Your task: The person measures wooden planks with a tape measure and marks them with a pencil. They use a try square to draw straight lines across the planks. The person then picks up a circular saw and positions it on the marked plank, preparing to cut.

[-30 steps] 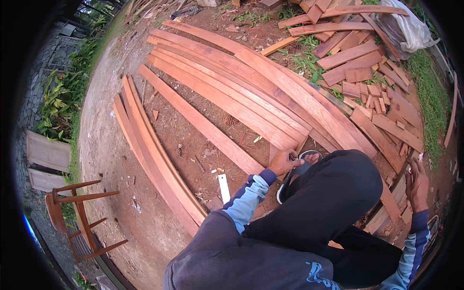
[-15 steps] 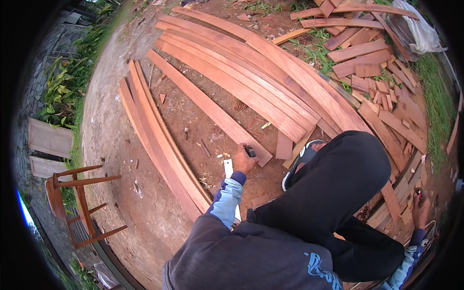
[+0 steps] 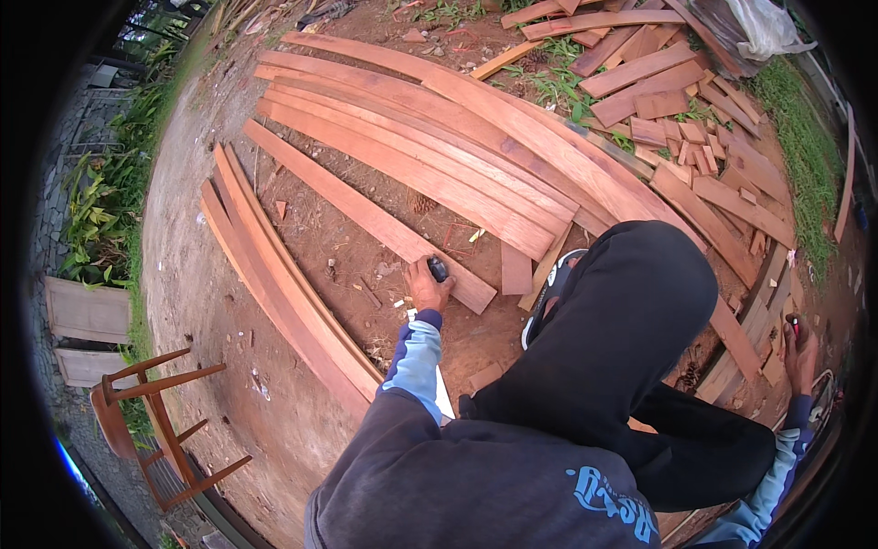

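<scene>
My left hand (image 3: 427, 291) is closed around a small black rounded case (image 3: 438, 268) that looks like a tape measure. It rests on the near end of a single long reddish plank (image 3: 357, 206) lying on the soil. Beside the left wrist, a white strip (image 3: 444, 395) is partly hidden by the sleeve. Far out to the right, my right hand (image 3: 802, 359) is closed on a small red-and-black object (image 3: 793, 321), too small to name. Low beside that hand lie several narrow wood strips (image 3: 750, 320).
Long planks (image 3: 412, 169) lie side by side ahead, and a narrower bundle (image 3: 274, 274) lies to the left. Short offcuts (image 3: 654, 96) are heaped at the far right. An upturned wooden chair (image 3: 155, 421) is at left. My bent knee (image 3: 654, 274) rises between my hands.
The view has turned slightly, shifting the planks left. My left hand with the black case has slid a little along the plank, away from its near end. My right hand still grips the red-and-black object.
</scene>
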A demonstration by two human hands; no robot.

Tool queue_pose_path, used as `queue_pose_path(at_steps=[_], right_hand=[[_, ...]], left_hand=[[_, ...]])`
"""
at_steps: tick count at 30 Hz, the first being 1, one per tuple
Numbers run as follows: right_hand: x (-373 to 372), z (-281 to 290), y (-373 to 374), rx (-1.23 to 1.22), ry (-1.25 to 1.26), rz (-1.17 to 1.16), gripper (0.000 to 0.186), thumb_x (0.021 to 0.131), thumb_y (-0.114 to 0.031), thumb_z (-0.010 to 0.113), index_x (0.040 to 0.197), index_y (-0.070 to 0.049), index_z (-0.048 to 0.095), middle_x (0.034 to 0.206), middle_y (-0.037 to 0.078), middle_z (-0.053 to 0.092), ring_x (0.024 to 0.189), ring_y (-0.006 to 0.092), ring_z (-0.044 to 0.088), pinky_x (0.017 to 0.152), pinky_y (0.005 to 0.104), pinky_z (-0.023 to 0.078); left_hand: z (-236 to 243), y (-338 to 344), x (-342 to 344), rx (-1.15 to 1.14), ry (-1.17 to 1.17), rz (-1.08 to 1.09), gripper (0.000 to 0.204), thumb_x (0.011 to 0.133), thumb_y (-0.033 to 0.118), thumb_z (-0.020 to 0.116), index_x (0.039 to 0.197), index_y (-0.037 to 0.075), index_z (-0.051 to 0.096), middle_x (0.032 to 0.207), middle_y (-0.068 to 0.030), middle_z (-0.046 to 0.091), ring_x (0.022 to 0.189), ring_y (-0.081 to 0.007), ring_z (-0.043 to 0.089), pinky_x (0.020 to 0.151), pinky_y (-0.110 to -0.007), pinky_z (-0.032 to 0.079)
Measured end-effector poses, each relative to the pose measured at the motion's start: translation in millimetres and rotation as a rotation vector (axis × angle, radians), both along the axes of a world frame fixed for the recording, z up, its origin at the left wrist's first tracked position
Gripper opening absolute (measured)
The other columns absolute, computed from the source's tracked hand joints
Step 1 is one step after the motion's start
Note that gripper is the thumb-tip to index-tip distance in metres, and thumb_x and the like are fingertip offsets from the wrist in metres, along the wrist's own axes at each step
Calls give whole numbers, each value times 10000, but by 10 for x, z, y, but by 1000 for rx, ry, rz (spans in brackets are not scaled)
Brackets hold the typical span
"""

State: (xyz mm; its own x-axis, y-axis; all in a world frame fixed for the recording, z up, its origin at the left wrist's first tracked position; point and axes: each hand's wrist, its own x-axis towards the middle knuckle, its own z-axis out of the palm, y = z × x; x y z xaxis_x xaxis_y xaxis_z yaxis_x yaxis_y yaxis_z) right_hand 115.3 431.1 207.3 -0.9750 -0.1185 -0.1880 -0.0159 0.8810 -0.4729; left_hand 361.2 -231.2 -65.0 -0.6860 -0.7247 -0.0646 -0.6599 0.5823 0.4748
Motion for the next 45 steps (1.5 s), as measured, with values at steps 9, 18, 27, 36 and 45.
queue_pose_path(at_steps=[9,18,27,36,45], right_hand=[[-54,197,-305,184,97,-18,212,932,-118,563,1090,9,628,974,214,671,869,317,655,818,370,489],[43,295,17,81,252,-97,136,963,-79,521,1013,31,584,705,109,511,668,134,471,632,313,425],[503,-176,242,-372,203,-460,264,994,-244,514,961,4,599,719,13,531,612,92,456,565,260,407],[1534,-1705,-171,-686,-150,-655,208,997,-172,504,936,-16,627,743,-10,556,567,49,472,481,223,381],[2099,-2295,-665,-733,-295,-859,127,920,-108,558,923,-17,647,720,32,588,629,126,553,600,262,443]], left_hand=[[183,247,-90,-159,-12,12,858,628,269,867,1330,44,429,1322,-241,434,1226,-431,391,1040,-530,344],[186,705,-596,-296,233,-422,705,688,215,812,1281,26,480,1251,-224,498,1193,-419,440,999,-512,359],[194,967,-826,-208,226,-529,688,699,184,794,1287,20,476,1254,-224,500,1196,-420,441,998,-497,365],[101,1099,-840,-107,124,-564,672,711,153,776,1293,13,471,1257,-224,503,1199,-421,442,997,-482,371],[-49,1280,-1208,27,76,-700,657,722,122,759,1300,7,467,1260,-224,505,1202,-422,442,996,-466,376]])
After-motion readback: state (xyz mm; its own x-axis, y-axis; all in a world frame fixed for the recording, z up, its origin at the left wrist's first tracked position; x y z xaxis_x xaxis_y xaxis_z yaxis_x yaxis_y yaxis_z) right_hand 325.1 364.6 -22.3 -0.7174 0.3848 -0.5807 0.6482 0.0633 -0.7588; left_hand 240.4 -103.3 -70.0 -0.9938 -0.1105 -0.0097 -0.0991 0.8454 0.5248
